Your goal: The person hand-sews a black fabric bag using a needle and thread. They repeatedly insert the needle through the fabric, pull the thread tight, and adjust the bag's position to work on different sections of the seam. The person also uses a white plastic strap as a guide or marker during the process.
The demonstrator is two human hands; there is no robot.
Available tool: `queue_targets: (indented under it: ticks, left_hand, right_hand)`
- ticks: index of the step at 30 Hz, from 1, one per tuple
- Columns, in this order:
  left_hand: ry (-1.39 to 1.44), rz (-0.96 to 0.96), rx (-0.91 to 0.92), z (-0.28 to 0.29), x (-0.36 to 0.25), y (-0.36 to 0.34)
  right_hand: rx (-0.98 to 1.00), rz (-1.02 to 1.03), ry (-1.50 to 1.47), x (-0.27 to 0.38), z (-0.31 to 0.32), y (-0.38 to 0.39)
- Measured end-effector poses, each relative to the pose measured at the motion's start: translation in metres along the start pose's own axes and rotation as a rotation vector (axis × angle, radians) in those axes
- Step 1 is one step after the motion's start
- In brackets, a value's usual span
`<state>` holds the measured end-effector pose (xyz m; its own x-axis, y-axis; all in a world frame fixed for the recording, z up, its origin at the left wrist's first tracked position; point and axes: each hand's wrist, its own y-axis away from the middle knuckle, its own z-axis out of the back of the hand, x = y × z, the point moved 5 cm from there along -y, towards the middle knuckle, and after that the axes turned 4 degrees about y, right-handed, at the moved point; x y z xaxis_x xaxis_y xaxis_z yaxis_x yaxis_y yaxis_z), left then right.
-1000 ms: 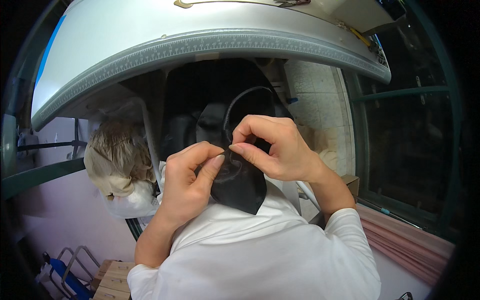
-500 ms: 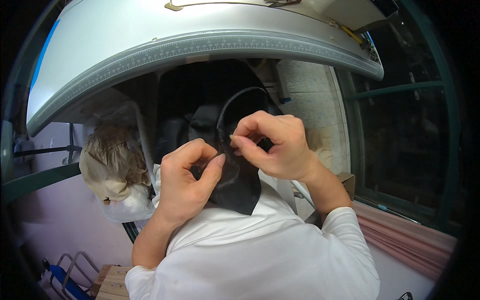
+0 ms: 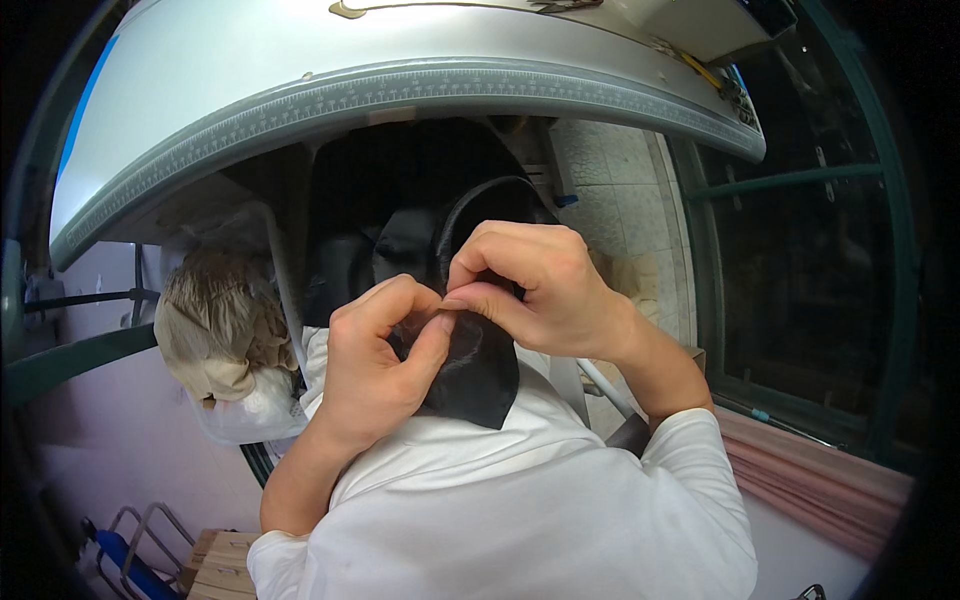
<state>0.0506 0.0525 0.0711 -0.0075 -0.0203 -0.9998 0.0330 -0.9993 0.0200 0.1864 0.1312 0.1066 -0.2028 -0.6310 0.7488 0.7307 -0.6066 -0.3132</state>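
Black cloth (image 3: 465,385) with a slight sheen lies over my lap and runs up beneath the table. A curved band or seam edge (image 3: 460,215) stands out along it, leading down to my fingers. My left hand (image 3: 380,355) pinches the cloth between thumb and forefinger. Right at those fingertips, my right hand (image 3: 545,285) is closed in a pinch too, its thumb and forefinger pressed together. Whatever the right fingertips hold is too small or hidden to make out.
Just ahead is a white table (image 3: 240,70) with a ruler-marked grey front edge (image 3: 400,92). Beige cloth (image 3: 215,320) heaps over a white plastic container (image 3: 245,415) at left. A dark green-framed glass panel (image 3: 800,280) stands at right, and wooden boxes (image 3: 225,565) lower left.
My right hand has moved slightly left and down, so its fingertips now meet those of my left hand. The left hand has barely shifted, still pinching the cloth.
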Motion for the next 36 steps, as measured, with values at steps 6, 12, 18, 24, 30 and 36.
queue_targets:
  ticks: [6, 12, 18, 24, 30, 36]
  left_hand:
    - [0.005, 0.011, -0.010, 0.005, 0.002, 0.003]
    - [0.071, 0.115, -0.031, 0.003, 0.002, 0.003]
    - [0.046, 0.203, -0.013, 0.004, 0.019, -0.011]
    - [0.076, -0.448, -0.595, 0.150, -0.047, 0.054]
    - [-0.691, -0.728, -0.716, 0.085, -0.080, 0.085]
    - [0.123, 0.284, -0.320, 0.024, 0.042, -0.001]
  right_hand:
    - [-0.203, 0.017, 0.270, -0.009, 0.018, 0.004]
    - [-0.162, -0.071, 0.044, -0.014, 0.041, 0.014]
    - [-0.027, -0.259, -0.032, -0.007, 0.025, 0.013]
    - [-0.506, 0.024, 0.840, -0.085, 0.133, -0.046]
    - [-0.115, -0.138, 1.166, -0.156, 0.128, -0.146]
    - [-0.362, 0.094, 1.165, -0.125, 0.132, -0.121]
